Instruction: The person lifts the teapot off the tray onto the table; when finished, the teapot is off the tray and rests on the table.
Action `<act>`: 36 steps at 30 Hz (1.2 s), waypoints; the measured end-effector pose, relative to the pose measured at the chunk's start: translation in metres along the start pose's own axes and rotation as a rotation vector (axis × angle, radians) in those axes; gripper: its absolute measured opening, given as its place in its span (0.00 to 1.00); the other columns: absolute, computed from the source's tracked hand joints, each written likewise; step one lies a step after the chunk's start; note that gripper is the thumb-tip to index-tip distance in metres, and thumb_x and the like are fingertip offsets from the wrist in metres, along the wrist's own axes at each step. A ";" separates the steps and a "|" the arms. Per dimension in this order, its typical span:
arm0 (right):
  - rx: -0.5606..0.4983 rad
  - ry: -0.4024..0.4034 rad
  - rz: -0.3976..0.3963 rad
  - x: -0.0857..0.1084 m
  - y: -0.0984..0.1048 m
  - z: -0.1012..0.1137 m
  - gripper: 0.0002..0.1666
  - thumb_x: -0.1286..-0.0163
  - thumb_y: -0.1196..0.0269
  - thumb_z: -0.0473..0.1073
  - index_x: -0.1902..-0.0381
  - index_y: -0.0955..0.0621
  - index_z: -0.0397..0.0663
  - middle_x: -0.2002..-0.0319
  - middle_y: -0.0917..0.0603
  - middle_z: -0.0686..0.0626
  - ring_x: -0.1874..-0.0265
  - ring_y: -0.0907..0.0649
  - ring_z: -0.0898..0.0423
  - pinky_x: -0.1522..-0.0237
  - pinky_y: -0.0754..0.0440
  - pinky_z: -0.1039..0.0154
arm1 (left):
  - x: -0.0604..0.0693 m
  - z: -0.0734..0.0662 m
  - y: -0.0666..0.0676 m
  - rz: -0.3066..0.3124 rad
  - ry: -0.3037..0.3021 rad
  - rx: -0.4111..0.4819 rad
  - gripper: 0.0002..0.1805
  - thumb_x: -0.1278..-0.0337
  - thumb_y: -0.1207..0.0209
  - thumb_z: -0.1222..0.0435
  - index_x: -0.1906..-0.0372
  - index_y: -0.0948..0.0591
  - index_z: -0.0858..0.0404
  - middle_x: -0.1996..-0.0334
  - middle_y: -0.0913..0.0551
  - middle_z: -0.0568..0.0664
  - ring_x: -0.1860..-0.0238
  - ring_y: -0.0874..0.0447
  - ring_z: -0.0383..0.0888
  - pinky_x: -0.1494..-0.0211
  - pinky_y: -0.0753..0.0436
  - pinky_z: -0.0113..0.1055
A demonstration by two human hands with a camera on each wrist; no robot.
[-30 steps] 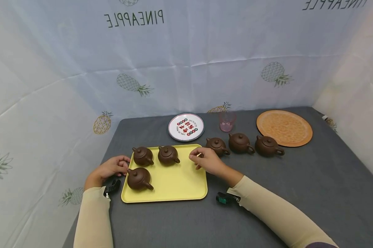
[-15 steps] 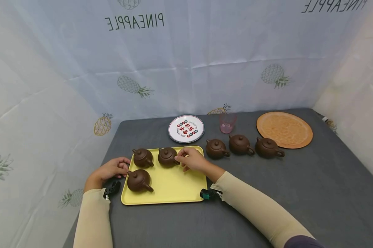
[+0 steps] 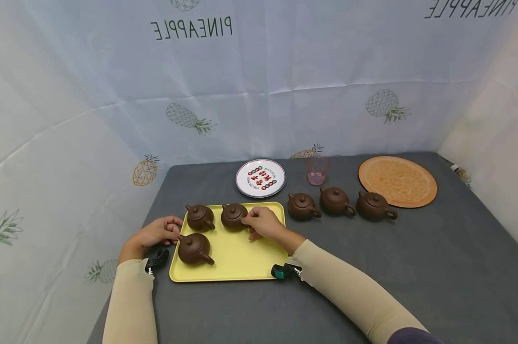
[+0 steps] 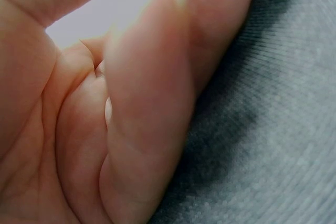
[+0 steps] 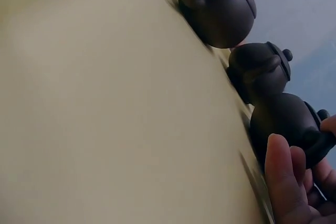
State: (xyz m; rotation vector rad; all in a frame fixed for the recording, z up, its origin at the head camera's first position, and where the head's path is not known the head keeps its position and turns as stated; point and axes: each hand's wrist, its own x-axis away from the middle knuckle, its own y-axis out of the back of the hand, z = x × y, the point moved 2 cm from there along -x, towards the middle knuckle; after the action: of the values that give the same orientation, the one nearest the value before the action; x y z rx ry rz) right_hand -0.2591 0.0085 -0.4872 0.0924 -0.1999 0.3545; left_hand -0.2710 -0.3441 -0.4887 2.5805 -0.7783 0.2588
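My right hand (image 3: 263, 223) pinches the handle of a dark brown teapot (image 3: 233, 216) at the back middle of the yellow tray (image 3: 237, 258). In the right wrist view, the thumb and fingers (image 5: 281, 174) are at that teapot's handle (image 5: 316, 142); its base stands on or very near the tray. Two more teapots stand on the tray's left side, one at the back (image 3: 199, 217) and one in front (image 3: 193, 248). At the tray's left edge rests my left hand (image 3: 157, 231), its fingers loosely bent. The left wrist view has only bent fingers (image 4: 149, 103) and grey cloth.
Three similar teapots (image 3: 301, 206) stand in a row right of the tray, on the grey table (image 3: 371, 267). Behind are a white plate (image 3: 261, 178), a pink glass (image 3: 317, 172) and a round orange-brown mat (image 3: 397, 181). Pineapple-printed curtains (image 3: 259, 62) close off the back and sides.
My right hand has moved left, from over the tray's right part to the handle of the back middle teapot. The left hand and the teapots have stayed in place.
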 end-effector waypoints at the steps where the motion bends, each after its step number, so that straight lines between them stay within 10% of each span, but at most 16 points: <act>1: -0.006 0.001 -0.007 0.000 -0.001 0.000 0.12 0.33 0.37 0.40 0.67 0.23 0.34 0.78 0.24 0.44 0.84 0.19 0.53 0.74 0.16 0.56 | 0.000 0.000 0.000 0.002 0.001 0.001 0.24 0.41 0.40 0.73 0.44 0.35 0.78 0.72 0.20 0.51 0.72 0.21 0.41 0.71 0.23 0.32; 23: -0.034 0.087 -0.019 0.009 0.014 0.009 0.09 0.30 0.43 0.35 0.69 0.24 0.32 0.74 0.24 0.41 0.78 0.17 0.50 0.67 0.16 0.55 | 0.000 0.000 0.000 0.004 -0.005 0.017 0.23 0.43 0.40 0.74 0.45 0.35 0.78 0.73 0.20 0.50 0.73 0.21 0.41 0.72 0.24 0.32; 36: 0.029 0.123 -0.010 0.053 0.056 0.022 0.10 0.29 0.44 0.35 0.67 0.24 0.30 0.67 0.25 0.35 0.67 0.20 0.35 0.62 0.17 0.50 | 0.001 -0.002 -0.002 0.003 -0.020 0.005 0.23 0.43 0.40 0.73 0.45 0.34 0.78 0.73 0.20 0.50 0.73 0.22 0.40 0.73 0.25 0.31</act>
State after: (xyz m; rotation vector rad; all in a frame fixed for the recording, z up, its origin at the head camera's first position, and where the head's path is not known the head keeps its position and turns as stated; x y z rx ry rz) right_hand -0.2339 0.0758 -0.4514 0.1001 -0.0724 0.3516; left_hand -0.2692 -0.3424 -0.4876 2.5902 -0.7897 0.2371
